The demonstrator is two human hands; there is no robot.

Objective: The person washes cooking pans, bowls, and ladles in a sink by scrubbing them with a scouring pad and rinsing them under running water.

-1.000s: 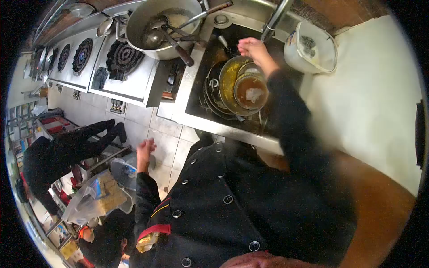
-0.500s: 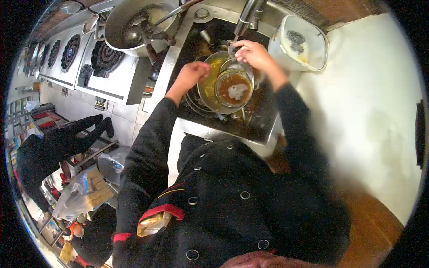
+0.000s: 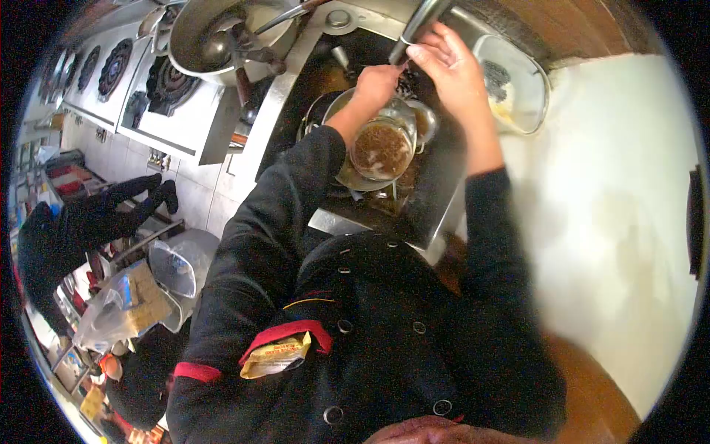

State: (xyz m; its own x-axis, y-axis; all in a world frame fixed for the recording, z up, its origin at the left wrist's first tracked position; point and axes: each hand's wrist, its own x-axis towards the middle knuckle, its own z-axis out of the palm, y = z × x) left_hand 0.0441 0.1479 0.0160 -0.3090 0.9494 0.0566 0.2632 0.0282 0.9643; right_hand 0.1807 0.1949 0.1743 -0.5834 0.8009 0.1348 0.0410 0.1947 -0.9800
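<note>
Both hands are over the sink (image 3: 442, 211) at the faucet (image 3: 421, 26). My left hand (image 3: 377, 85) has its fingers closed just below the faucet's end; what they hold, if anything, is hidden. Beside the faucet, my right hand (image 3: 451, 63) is raised with its fingers apart and nothing seen in it. Beneath my hands, a bowl of brown liquid (image 3: 381, 150) sits on stacked dishes and pans in the sink. Splashing water shows around the dishes under the faucet.
A large pot (image 3: 194, 44) with ladles stands at the upper left, by the stove burners (image 3: 115, 70). A clear plastic tub (image 3: 529, 92) is right of the sink. Two other people are at the left, near a bin with a clear bag (image 3: 174, 270).
My left hand has come up from beside my body to below the faucet. My right hand has moved up beside the faucet, fingers spread. The brown liquid looks stirred up.
</note>
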